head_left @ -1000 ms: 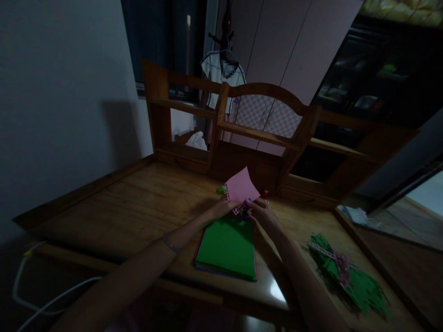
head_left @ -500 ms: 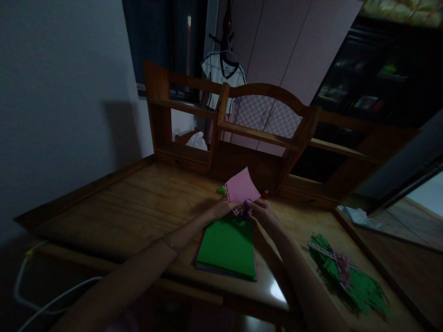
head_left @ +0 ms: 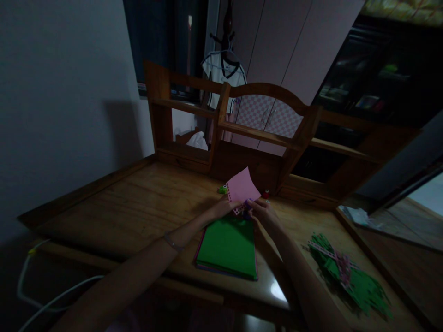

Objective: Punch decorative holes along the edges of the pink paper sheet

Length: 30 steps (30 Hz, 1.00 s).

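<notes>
At frame centre, a pink sheet (head_left: 241, 186) is held above the desk (head_left: 138, 207), pinched by the left hand (head_left: 223, 208) in a narrow grip; the right hand (head_left: 262, 213) is closed on what seems a small purple punch (head_left: 247, 204) at its edge.

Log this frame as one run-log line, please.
left hand: holds pink sheet | right hand: purple punch at sheet edge | green paper stack below | cut strips pile right

You have nothing to read here. No lettering, label, brand or number shows on the pink paper sheet (head_left: 241, 187), the green paper stack (head_left: 228, 246) or the wooden surface (head_left: 138, 207). The dim light hides any fine print.
</notes>
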{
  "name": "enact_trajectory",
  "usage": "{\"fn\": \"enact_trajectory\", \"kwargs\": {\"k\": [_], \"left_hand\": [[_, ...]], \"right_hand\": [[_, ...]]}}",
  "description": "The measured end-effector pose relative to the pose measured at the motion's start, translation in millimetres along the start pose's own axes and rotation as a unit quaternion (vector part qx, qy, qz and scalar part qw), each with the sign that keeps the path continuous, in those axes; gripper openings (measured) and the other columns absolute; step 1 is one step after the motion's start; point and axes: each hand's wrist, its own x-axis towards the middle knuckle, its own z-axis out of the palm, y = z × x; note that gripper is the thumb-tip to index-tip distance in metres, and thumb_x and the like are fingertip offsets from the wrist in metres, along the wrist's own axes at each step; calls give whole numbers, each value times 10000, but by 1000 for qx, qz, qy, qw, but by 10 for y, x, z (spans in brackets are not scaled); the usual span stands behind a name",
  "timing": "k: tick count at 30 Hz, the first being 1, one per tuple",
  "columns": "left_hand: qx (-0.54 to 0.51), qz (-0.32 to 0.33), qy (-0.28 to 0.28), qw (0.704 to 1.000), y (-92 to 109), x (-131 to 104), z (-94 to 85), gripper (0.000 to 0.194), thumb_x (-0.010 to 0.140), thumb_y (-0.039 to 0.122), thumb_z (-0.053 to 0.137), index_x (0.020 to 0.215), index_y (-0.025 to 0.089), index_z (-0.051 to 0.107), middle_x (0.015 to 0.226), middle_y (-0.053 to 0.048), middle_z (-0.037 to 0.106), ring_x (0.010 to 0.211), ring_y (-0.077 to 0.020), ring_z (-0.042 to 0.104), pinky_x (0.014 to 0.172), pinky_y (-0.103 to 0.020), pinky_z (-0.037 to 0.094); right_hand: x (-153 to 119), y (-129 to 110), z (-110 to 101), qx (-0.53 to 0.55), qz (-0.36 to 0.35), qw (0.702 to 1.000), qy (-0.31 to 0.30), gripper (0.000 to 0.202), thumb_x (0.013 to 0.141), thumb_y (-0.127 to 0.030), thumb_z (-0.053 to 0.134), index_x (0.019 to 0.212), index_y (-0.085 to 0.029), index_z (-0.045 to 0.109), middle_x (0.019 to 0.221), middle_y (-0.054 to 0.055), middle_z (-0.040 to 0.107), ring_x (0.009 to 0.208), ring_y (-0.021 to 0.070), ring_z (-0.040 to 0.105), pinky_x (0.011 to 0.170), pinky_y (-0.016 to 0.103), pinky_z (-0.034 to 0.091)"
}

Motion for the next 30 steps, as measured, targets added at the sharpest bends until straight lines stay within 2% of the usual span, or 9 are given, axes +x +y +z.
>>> {"fn": "enact_trajectory", "kwargs": {"k": [8, 13, 19, 22, 25, 30], "left_hand": [[27, 10, -1, 1000, -16, -1, -12, 368, 782, 258, 583, 1122, 133, 648, 1172, -87, 662, 1087, -233, 588, 998, -366, 441], [29, 3, -5, 1000, 15, -10, -14, 321, 780, 244, 586, 1066, 127, 672, 1120, -94, 683, 1071, -236, 595, 980, -360, 453], [-15, 8, -13, 1000, 51, -16, 36, 354, 772, 274, 618, 1093, 129, 650, 1158, -99, 665, 1062, -231, 605, 959, -359, 467], [-39, 3, -8, 999, 76, -21, 64, 369, 764, 299, 648, 1088, 124, 642, 1155, -116, 663, 1060, -243, 611, 944, -369, 478], [-41, 22, -7, 999, 91, -16, 72, 384, 779, 343, 647, 1088, 115, 638, 1168, -133, 654, 1060, -255, 614, 937, -383, 483], [6, 56, 1, 998, 65, 18, 67, 401, 803, 383, 629, 1095, 109, 636, 1140, -133, 665, 1068, -251, 608, 941, -374, 478]], "right_hand": [[2, 11, 2, 4, -1, 1000, -2, 315, 654, -459, 771, 804, -194, 687, 713, 9, 649, 544, 115, 521, 543, 266, 387], [-16, -7, 28, -5, -14, 1000, 11, 295, 648, -452, 771, 762, -193, 691, 715, 13, 656, 571, 130, 531, 553, 270, 374], [-21, -17, 31, -13, -27, 999, 35, 287, 637, -424, 783, 777, -186, 702, 748, 33, 668, 577, 135, 520, 516, 265, 336], [-16, -16, 25, -10, -22, 999, 40, 275, 631, -417, 791, 729, -179, 694, 680, 23, 642, 533, 119, 483, 489, 259, 310], [-19, -18, 18, -7, -21, 999, 47, 269, 636, -416, 790, 701, -177, 686, 628, 8, 615, 510, 110, 462, 483, 259, 307], [-40, -44, 21, 4, -20, 998, 56, 294, 652, -420, 783, 812, -189, 696, 733, 23, 652, 577, 129, 517, 530, 263, 357]]}}
